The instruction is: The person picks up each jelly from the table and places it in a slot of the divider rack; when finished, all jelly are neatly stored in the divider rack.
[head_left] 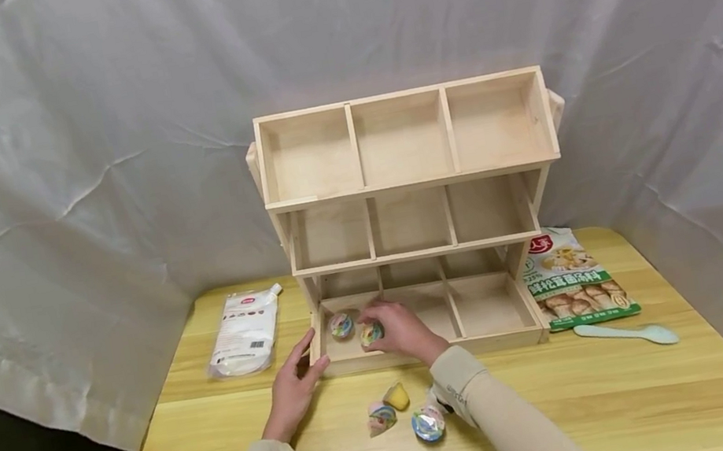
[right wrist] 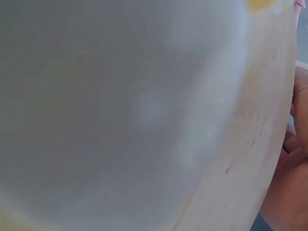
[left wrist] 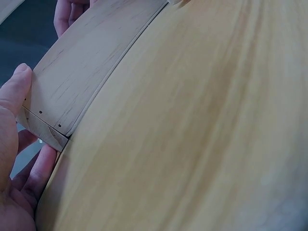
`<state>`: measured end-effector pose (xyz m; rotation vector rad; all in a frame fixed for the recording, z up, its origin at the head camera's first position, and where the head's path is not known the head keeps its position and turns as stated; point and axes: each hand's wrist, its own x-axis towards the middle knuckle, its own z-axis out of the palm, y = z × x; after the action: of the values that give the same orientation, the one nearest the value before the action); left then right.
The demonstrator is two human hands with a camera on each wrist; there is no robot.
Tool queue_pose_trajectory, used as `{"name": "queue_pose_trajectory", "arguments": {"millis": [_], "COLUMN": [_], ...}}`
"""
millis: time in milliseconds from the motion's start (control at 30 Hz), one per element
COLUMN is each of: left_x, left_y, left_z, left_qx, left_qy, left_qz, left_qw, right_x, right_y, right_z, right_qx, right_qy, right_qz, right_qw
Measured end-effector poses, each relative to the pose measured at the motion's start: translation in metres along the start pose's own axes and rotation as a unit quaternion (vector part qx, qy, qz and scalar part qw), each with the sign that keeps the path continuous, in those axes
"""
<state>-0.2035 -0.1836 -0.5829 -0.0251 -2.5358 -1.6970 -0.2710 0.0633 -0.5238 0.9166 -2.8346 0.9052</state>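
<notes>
Right hand: the right hand (head_left: 407, 327) is lowered over the front tier; a held jelly cup (head_left: 370, 334) is pinched between thumb and fingers.
Held cup, place: at or just above the floor of the leftmost front compartment (head_left: 339, 350); whether the floor is touched cannot be told. From the palm, it lies to the left, at the fingertips.
Key relation (judged): the gap between the held cup and the resting cup (head_left: 342, 326). The resting cup lies left and slightly farther back, in the same compartment; a narrow gap is seen between them.
Axis: round lids are shown by both; no long axis is made out.
Nearer hand: the held cup is reached by the right; the left is kept outside the compartment.
Left hand: the left hand (head_left: 292, 391) is set at the near left corner of the wooden rack (head_left: 503, 341), fingers fairly straight along the side, thumb at the front board; no cup is held.
Loose cups: a yellow cup (head_left: 397, 396), a pink cup (head_left: 381, 418) and a foil-lidded cup (head_left: 428, 423) are grouped on the counter (head_left: 649, 401), between rack and person. The foil-lidded one lies just beside the right cuff.
Right wrist view: mostly filled by a pale blur, not identified; the pinch is not shown there.
</notes>
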Motion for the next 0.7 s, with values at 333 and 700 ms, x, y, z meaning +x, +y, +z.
{"name": "queue_pose_trajectory", "arguments": {"millis": [333,700], "left_x": [0.0,0.0], "left_y": [0.0,-0.002], "left_z": [0.002,-0.001], "left_qx": [-0.007,-0.003], "left_qy": [-0.006,-0.003], "left_qz": [0.002,0.004], "left_qw": [1.0,1.0], "right_x": [-0.004,-0.017], "right_y": [0.004,-0.001], "right_z": [-0.013,-0.042], "right_qx": [0.021,0.033], "right_qy": [-0.033,-0.059], "right_qz": [-0.006,-0.01], "right_qw": [0.9992,0.9977]}}
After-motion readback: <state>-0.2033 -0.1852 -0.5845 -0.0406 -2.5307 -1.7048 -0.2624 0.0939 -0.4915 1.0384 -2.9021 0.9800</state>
